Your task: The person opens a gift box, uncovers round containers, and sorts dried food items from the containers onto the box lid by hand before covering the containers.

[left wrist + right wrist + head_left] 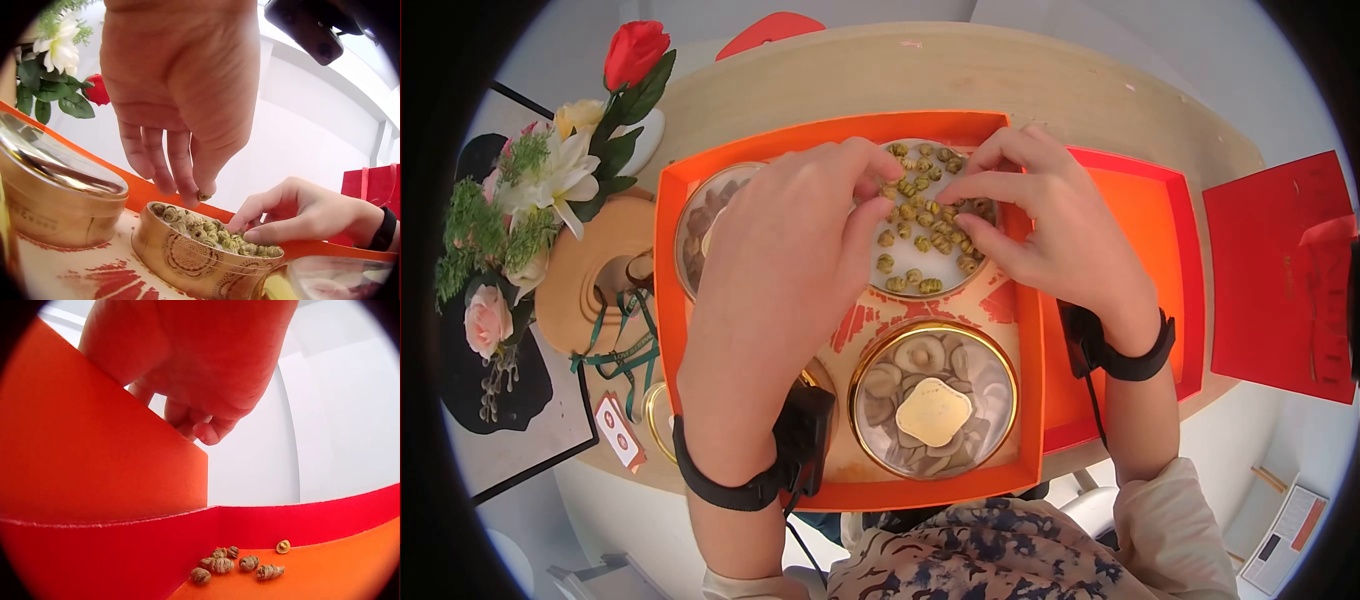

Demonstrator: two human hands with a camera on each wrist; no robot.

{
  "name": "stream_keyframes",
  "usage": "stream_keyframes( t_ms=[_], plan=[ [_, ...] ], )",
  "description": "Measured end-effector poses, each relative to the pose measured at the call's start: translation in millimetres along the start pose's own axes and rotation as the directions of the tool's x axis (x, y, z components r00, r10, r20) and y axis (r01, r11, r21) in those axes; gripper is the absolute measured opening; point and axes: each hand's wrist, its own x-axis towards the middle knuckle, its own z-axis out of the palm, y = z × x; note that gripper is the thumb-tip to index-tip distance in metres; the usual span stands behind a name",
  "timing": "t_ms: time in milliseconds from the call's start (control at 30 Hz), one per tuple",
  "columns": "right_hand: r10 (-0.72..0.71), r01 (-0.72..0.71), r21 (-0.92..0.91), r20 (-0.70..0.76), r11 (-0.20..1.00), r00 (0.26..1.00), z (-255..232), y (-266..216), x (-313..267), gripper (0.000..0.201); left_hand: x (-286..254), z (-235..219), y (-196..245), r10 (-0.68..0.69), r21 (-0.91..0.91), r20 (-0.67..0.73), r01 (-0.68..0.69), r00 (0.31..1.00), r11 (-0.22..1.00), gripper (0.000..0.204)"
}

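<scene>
My left hand (785, 240) pinches a small rolled green piece (203, 196) between thumb and fingertips, above the left side of a round gold tin (187, 256). Many similar rolled pieces (209, 234) lie in that tin. From the right, my right hand (1065, 225) reaches over the tin, its thumb and index fingertips apart and touching pieces, as the left wrist view shows. In the right wrist view an orange box wall (112, 456) partly hides the fingers of my right hand (194, 356).
The orange box (1030, 400) also holds lidded tins, one (935, 410) nearest my body. A red-rimmed tray (1140, 230) adjoins its right side, with several brown pieces (222, 565) inside. Flowers (565, 175) and green ribbon (630, 350) lie left; a red bag (1280, 280) stands right.
</scene>
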Motion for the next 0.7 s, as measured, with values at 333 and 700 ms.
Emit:
stream_keyframes(
  t_ms=[333,700],
  plan=[
    [0.052,-0.054,0.036,0.049,0.998,0.997,0.2,0.5,-0.5,0.016,0.0,1.2,-2.7,0.001,0.038,-0.006,-0.001,1.000,0.999,0.016],
    [-0.025,0.025,-0.002,0.007,1.000,1.000,-4.2,-6.6,0.4,0.052,-1.6,-3.4,2.5,0.012,-0.056,0.119,-0.005,0.993,0.998,0.036]
  ],
)
